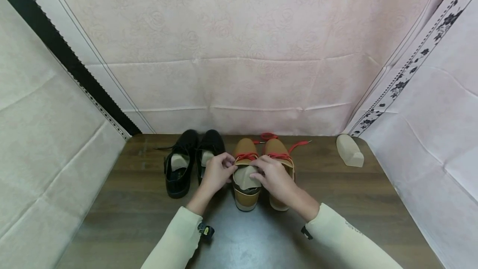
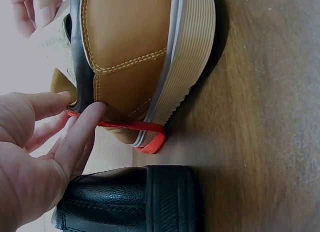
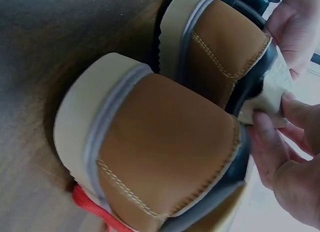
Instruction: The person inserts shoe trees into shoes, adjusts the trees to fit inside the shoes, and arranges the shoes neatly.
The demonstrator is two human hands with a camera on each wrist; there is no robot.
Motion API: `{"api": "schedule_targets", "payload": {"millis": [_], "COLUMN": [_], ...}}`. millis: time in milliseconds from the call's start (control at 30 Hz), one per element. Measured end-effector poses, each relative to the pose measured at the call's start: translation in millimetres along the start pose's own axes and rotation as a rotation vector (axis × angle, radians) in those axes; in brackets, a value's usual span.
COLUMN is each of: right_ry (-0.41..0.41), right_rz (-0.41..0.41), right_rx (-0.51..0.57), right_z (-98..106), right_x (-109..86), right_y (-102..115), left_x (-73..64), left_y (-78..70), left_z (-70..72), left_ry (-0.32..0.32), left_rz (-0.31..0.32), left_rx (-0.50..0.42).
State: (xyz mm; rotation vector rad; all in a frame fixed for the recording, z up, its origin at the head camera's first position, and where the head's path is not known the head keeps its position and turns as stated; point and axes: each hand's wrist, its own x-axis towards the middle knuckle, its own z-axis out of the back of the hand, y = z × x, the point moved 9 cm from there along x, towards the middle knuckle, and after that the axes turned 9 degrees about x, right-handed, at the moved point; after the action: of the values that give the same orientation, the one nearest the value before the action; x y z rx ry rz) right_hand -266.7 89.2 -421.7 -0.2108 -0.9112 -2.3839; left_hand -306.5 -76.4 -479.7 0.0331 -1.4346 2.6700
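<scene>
My left hand (image 1: 215, 173) pinches a brown shoe (image 1: 246, 200) by its rim; my right hand (image 1: 275, 176) pinches the pale insert (image 1: 245, 177) inside it. Alongside: second brown shoe (image 1: 278, 204), right; black shoes (image 1: 177, 187), left; pale block (image 1: 349, 150), far right.

Table (image 1: 123, 211): good room right side, between tan shoes (image 1: 245, 203) and white block (image 1: 349, 151) at far right corner; red lace (image 1: 298, 144) pokes in. Room along left edge too, beside black shoes (image 1: 178, 188). Cloth (image 1: 239, 82) walls off far edge. Left hand (image 1: 217, 170) blocks gap between pairs; right hand (image 1: 275, 177) overhangs slot between tan shoes.
</scene>
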Motion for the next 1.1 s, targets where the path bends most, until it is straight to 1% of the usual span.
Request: {"api": "schedule_targets", "payload": {"millis": [133,333,467,633,900,1100], "right_ry": [0.021,0.067,0.080,0.066,0.028,0.017], "right_rz": [0.009,0.034,0.050,0.055,0.084,0.081], "right_rx": [-0.017,0.031,0.033,0.026,-0.002,0.002], "right_z": [1.4,4.8,3.9,1.8,1.1,-0.3], "right_x": [3.0,5.9,6.7,6.9,5.7,6.3], "right_y": [2.1,6.6,7.6,6.5,7.6,5.9], "left_x": [0.5,0.6,-1.3,-1.3,0.4,0.0], "left_y": [0.3,0.2,-1.6,-2.0,-1.6,-1.4], "left_z": [0.1,-0.1,0.6,0.4,0.0,0.3], "left_ry": [0.001,0.005,0.005,0.007,0.006,0.007], "left_rz": [0.004,0.005,0.006,0.016,0.012,0.009], "left_rx": [-0.006,-0.020,-0.019,-0.010,-0.002,-0.006]}}
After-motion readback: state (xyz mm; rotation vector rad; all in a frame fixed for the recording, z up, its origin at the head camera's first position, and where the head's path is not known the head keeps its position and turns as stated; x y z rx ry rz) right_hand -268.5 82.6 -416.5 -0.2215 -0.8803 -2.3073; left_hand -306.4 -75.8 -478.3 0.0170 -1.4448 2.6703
